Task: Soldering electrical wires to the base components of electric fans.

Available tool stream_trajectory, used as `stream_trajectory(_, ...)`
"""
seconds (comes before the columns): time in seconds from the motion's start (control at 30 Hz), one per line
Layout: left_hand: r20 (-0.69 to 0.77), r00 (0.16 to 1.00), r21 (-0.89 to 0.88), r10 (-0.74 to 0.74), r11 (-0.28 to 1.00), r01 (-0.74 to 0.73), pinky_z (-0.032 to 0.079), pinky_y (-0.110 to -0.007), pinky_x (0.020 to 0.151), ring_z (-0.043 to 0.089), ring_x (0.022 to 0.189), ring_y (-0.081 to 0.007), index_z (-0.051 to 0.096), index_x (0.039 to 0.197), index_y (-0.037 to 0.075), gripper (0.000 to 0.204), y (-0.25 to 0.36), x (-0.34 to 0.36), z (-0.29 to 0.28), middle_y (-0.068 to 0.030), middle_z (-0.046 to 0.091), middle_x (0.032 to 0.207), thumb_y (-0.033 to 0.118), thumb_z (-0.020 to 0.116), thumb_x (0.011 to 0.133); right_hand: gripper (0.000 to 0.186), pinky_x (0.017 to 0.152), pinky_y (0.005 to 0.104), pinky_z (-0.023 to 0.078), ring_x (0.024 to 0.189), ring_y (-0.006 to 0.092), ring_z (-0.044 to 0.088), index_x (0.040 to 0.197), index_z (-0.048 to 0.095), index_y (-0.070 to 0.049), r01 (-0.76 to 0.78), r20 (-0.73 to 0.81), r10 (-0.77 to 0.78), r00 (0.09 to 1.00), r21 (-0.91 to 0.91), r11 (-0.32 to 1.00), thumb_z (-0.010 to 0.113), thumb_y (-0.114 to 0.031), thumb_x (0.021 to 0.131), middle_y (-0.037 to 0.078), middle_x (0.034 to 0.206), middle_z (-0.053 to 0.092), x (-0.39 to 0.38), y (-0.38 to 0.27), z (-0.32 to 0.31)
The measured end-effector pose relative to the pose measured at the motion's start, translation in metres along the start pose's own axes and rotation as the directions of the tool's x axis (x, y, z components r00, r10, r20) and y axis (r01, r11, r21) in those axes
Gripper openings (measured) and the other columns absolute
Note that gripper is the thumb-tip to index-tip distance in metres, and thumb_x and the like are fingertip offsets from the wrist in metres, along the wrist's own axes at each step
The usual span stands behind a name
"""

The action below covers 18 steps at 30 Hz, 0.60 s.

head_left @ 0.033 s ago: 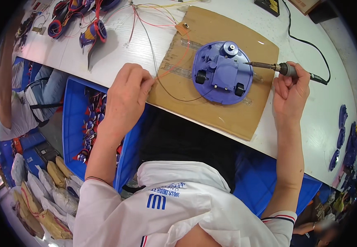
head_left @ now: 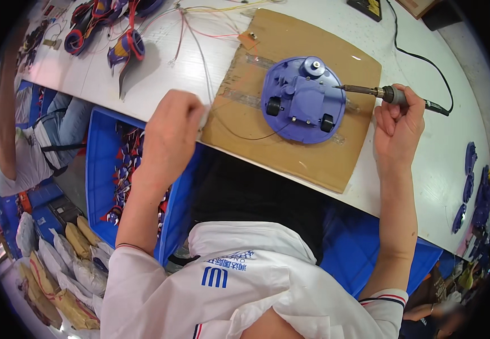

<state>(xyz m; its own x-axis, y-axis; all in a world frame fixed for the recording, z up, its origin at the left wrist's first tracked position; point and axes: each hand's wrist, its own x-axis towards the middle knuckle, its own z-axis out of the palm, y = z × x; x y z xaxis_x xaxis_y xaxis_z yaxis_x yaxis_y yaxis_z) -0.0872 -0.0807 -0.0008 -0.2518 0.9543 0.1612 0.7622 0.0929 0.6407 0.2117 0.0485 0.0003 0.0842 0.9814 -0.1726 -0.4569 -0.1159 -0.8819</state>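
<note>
My right hand (head_left: 398,121) grips a soldering iron (head_left: 398,95), its tip pointing left over a purple plastic base (head_left: 307,133). That rounded base lies on a cardboard sheet (head_left: 343,161). It carries a raised box-shaped housing (head_left: 307,101), small black wheels (head_left: 328,122) and a round post with a metal centre. Closed in a pinch at the cardboard's left edge, my left hand (head_left: 168,124) is on thin wires, slightly blurred. One dark wire (head_left: 239,134) curves from beside these fingers to the base. Exactly which strands the fingertips hold is hard to see.
Purple parts with wires (head_left: 125,48) lie at the far left of the white table (head_left: 160,73). A small brown board (head_left: 249,39) sits on the cardboard's far edge. The iron's black cord (head_left: 425,59) runs along the right. Blue bins (head_left: 101,209) stand below; a person (head_left: 27,152) is at left.
My left hand has shifted slightly left and toward me, and the red wire near it has blurred. My right hand and the soldering iron stay almost still.
</note>
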Motion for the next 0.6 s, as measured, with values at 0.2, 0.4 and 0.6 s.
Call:
stream_trajectory(0.2, 0.298, 0.939, -0.838, -0.171, 0.424, 0.343, 0.045, -0.025, 0.062, 0.055, 0.067, -0.0164, 0.063, 0.1, 0.0, 0.024, 0.03, 0.007, -0.013, -0.0082, 0.06, 0.081, -0.003, 0.065, 0.076, 0.02, 0.039, 0.0188, 0.022, 0.039, 0.0046, 0.025, 0.089, 0.061, -0.001, -0.046, 0.007, 0.046, 0.999, 0.053, 0.998, 0.053, -0.019, 0.091, -0.001, 0.056, 0.045, 0.007, 0.001, -0.009)
stream_trajectory(0.4, 0.166, 0.984, -0.754, -0.063, 0.635, 0.168, 0.045, -0.022, 0.06, 0.056, 0.065, -0.0153, 0.063, 0.101, -0.003, 0.024, 0.053, 0.01, 0.011, -0.0086, 0.061, 0.078, -0.005, 0.065, 0.077, 0.021, 0.039, 0.0187, 0.022, 0.04, 0.0047, 0.026, 0.09, 0.061, -0.001, -0.027, -0.026, 0.027, 0.999, 0.027, 0.999, 0.053, -0.019, 0.091, -0.001, 0.056, 0.044, 0.005, 0.005, -0.005)
stream_trajectory(0.6, -0.176, 0.891, -0.34, 0.419, 0.823, -0.455, 0.045, -0.018, 0.058, 0.055, 0.062, -0.0117, 0.064, 0.098, -0.006, 0.021, 0.073, 0.039, 0.027, -0.0073, 0.063, 0.076, -0.007, 0.067, 0.077, 0.021, 0.039, 0.0187, 0.022, 0.04, 0.0048, 0.026, 0.09, 0.062, -0.001, -0.02, -0.031, 0.019, 0.999, -0.022, 1.0, 0.053, -0.02, 0.091, -0.001, 0.056, 0.042, 0.005, 0.005, 0.0)
